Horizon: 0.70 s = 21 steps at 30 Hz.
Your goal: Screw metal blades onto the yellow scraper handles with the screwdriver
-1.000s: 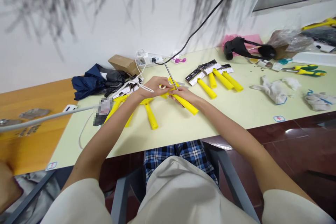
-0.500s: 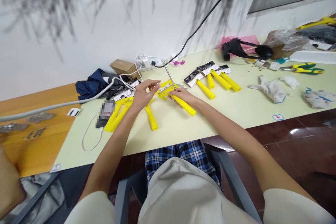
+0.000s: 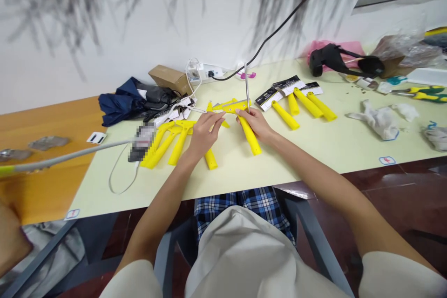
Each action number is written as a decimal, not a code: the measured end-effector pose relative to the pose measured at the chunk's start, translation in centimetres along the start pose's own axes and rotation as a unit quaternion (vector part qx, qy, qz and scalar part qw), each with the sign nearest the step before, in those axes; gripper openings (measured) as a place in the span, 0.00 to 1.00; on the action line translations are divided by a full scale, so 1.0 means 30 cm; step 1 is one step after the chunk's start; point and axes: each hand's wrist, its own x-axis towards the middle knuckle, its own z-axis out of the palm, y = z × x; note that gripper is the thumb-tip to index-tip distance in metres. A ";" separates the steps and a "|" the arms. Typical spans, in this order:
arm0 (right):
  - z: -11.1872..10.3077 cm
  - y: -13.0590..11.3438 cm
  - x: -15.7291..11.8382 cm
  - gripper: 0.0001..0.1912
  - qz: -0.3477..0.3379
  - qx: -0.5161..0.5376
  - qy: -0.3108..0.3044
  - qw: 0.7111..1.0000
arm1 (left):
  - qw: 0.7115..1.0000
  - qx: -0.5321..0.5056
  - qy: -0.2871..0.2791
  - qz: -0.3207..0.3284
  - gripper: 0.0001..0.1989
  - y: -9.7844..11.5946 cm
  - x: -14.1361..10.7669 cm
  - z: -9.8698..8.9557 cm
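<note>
My right hand (image 3: 256, 123) is wrapped round a yellow-handled scraper (image 3: 251, 137), its head pointing left and its handle toward me. A thin metal rod (image 3: 247, 86) stands up from the same hand. My left hand (image 3: 206, 132) is closed, thumb and fingertips together at the left end of the scraper's head; whether something small is between them is too small to tell. Below it lies another yellow handle (image 3: 211, 159). Several yellow scrapers (image 3: 178, 144) lie to the left. On the right, several yellow handles (image 3: 285, 115) lie beside black-and-white cards (image 3: 288, 84).
A phone (image 3: 141, 142) with a white cable lies at the left. Behind are a cardboard box (image 3: 171, 79), dark blue cloth (image 3: 120, 102) and a power strip (image 3: 209, 72). White gloves (image 3: 375, 121) and screwdrivers (image 3: 419, 93) lie right. Another person's arm (image 3: 12, 237) shows at lower left.
My left hand has gone from spread fingers to a pinch at the scraper's head. The scraper has turned, its handle pointing more toward me, and the rod stands more upright. The view has shifted slightly.
</note>
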 end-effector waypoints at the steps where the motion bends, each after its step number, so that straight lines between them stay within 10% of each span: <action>1: 0.003 0.003 -0.006 0.23 -0.012 -0.012 0.007 1.000 | 1.000 -0.007 0.005 -0.003 0.14 0.012 0.000 0.003; 17: 0.030 0.003 -0.013 0.29 0.061 0.085 0.014 0.994 | 0.977 -0.113 -0.005 -0.178 0.12 0.009 -0.015 0.045; 21: 0.037 0.007 -0.014 0.28 0.076 0.087 0.012 0.993 | 0.988 -0.084 -0.008 -0.128 0.11 0.036 -0.008 0.038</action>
